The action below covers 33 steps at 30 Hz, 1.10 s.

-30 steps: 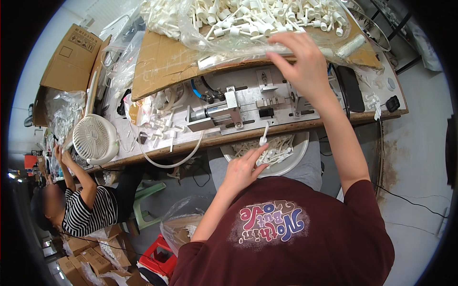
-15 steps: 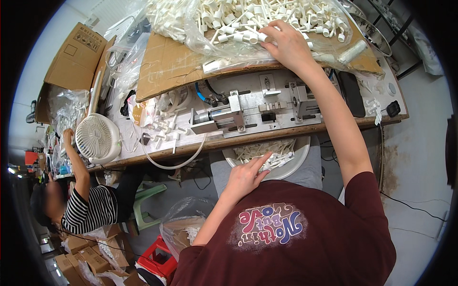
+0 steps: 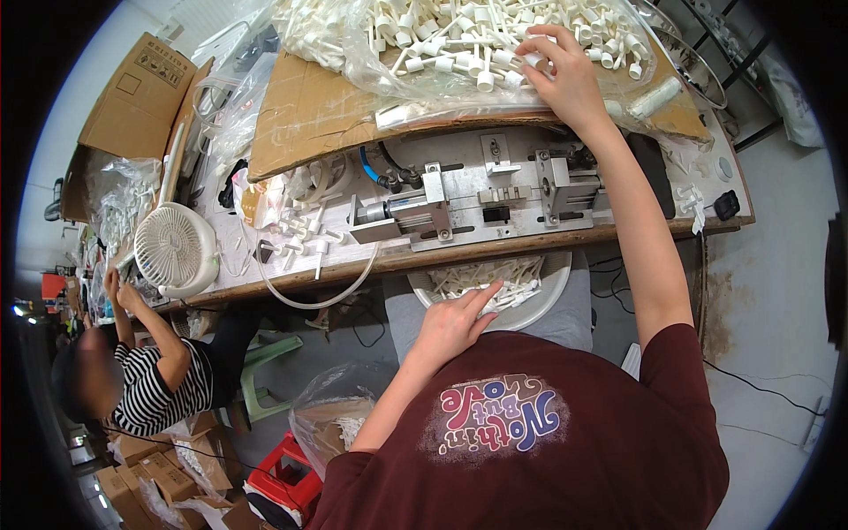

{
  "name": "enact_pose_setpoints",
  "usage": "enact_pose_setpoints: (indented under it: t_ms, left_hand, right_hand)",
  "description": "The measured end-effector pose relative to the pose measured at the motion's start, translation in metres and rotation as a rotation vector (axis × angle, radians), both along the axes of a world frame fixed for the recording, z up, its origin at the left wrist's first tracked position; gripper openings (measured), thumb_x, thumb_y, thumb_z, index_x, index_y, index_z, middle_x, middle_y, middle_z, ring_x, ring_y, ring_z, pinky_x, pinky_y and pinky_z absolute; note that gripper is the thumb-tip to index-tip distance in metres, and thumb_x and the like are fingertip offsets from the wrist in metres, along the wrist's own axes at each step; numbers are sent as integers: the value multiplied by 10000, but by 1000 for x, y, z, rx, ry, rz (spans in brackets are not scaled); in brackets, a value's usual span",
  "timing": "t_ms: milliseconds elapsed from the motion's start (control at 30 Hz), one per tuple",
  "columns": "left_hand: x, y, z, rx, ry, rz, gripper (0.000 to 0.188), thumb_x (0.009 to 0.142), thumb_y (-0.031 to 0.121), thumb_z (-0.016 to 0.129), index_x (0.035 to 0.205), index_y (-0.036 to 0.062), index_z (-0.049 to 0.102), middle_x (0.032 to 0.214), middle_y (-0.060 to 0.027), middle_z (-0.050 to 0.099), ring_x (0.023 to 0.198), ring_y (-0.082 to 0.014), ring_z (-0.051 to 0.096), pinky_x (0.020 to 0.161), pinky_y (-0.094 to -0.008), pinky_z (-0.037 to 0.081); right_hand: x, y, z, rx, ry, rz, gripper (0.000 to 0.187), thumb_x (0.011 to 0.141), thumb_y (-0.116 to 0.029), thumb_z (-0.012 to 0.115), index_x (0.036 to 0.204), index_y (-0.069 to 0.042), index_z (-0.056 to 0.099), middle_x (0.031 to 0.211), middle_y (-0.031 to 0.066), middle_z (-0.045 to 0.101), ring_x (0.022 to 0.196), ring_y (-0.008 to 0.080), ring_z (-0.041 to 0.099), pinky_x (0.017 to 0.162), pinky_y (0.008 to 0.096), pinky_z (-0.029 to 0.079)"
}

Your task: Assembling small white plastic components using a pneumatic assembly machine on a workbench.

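Note:
In front of me, a large heap of white plastic parts, each a thin stem with a round cup-shaped end, lies on clear plastic film over cardboard. My right hand is at the heap's near right side, its fingers bent round a white plastic part. A white bowl in my lap contains many thin white pieces. Over its near left rim rests my left hand, index finger stretched over the pieces and thumb apart. Nothing shows clearly between those fingers.
A metal clamping fixture stands on the bench between heap and bowl. Left of it are loose white fittings, a looping tube and a white fan. Another person sits at the far left. A red stool stands below.
My right hand has moved right along the heap, and pieces near it have shifted. My left hand stays at the bowl. The other person's two hands are now together.

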State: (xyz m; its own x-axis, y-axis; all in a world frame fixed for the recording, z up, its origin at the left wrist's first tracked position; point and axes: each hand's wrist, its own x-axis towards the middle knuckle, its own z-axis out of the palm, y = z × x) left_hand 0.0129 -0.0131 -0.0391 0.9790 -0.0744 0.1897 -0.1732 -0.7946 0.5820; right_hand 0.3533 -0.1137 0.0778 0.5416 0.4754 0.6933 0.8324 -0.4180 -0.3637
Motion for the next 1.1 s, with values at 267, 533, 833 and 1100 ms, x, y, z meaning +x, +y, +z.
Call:
enact_pose_setpoints:
  t_ms: [267, 533, 833, 1100]
  left_hand:
    - [2, -3, 7, 30, -11, -28, 506, 874, 249, 694, 1354, 172, 552, 826, -48, 639, 662, -239, 651, 577, -367, 534]
    - [8, -8, 26, -97, 40, -45, 459, 863, 224, 721, 1300, 137, 608, 947, -49, 693, 722, -186, 680, 603, -308, 538]
    - [61, -21, 89, -1557, 277, -7, 730, 1038, 557, 259, 1509, 1, 219, 1481, -185, 385, 1327, -242, 448, 1119, -419, 342]
    - [58, -28, 109, -1937, 433, 79, 620, 1065, 476, 233, 1474, 16, 302, 1455, -183, 413, 1370, -259, 403, 1139, -392, 322]
  right_hand:
    - [13, -11, 0, 268, 30, -12, 194, 850, -161, 736, 1043, -169, 738, 1231, 10, 610, 704, 60, 557, 651, 216, 487]
    - [4, -28, 27, 743, 633, 247, 269, 844, -83, 755, 1106, -41, 709, 1041, 61, 693, 848, 71, 612, 753, 209, 484]
    - [-163, -22, 3, 412, 355, 341, 284, 788, -17, 743, 1069, -60, 720, 1265, 98, 598, 936, 164, 636, 708, 244, 524]
    - [-218, -46, -36, 101, 76, 267, 387, 736, 20, 697, 1122, 15, 669, 1332, 190, 547, 1022, 321, 642, 843, 376, 548]
